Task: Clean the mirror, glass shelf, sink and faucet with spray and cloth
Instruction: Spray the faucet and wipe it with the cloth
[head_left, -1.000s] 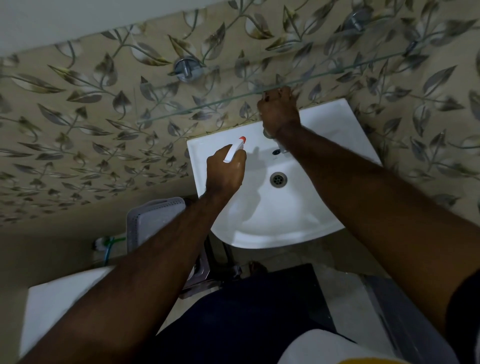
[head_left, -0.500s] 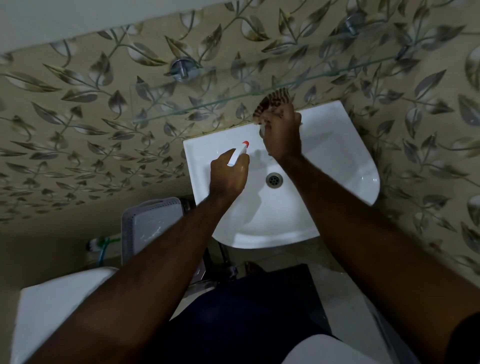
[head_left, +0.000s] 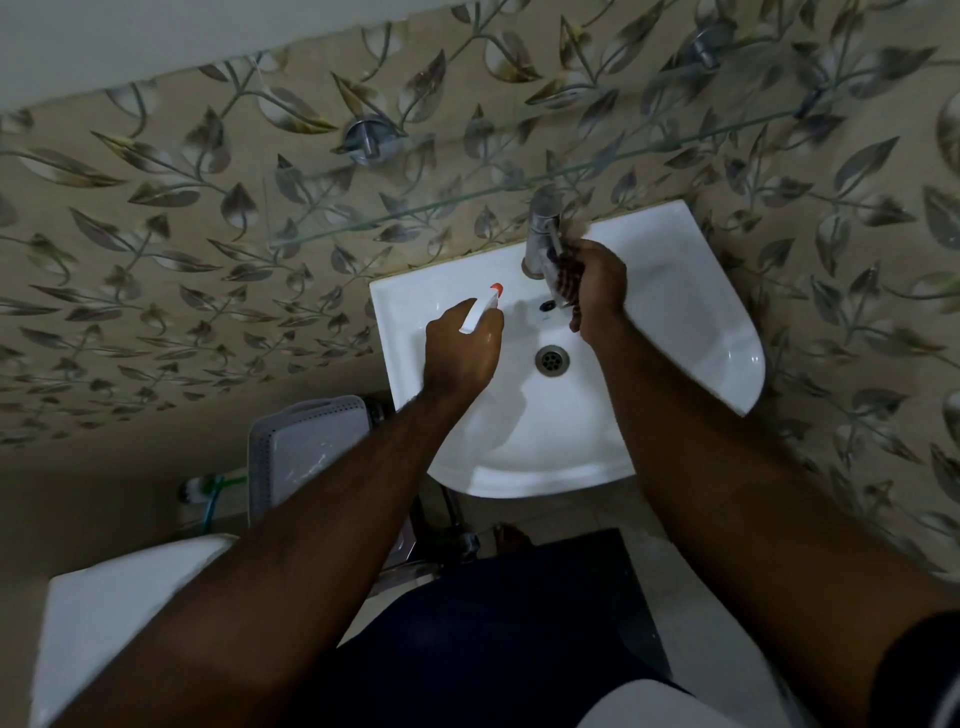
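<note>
A white sink (head_left: 691, 332) hangs on the leaf-patterned wall, with a drain (head_left: 552, 359) in its bowl. The chrome faucet (head_left: 542, 228) stands at its back edge. My right hand (head_left: 597, 291) grips a dark striped cloth (head_left: 567, 286) and presses it against the faucet's right side and spout. Over the left part of the bowl, my left hand (head_left: 462, 348) holds a white spray bottle (head_left: 480, 306) whose red nozzle points toward the faucet. A glass shelf (head_left: 415, 213) runs across the wall just above the sink. The mirror is out of view.
A grey perforated plastic basket (head_left: 301, 447) stands on the floor left of the sink. A white toilet tank (head_left: 104, 629) sits at the lower left, with a green-handled brush (head_left: 208, 486) behind it. A dark mat (head_left: 628, 587) lies on the floor under the sink.
My right hand came down from the glass shelf's edge with the cloth and now wipes the faucet, which is uncovered. My left hand kept the spray bottle nearly still.
</note>
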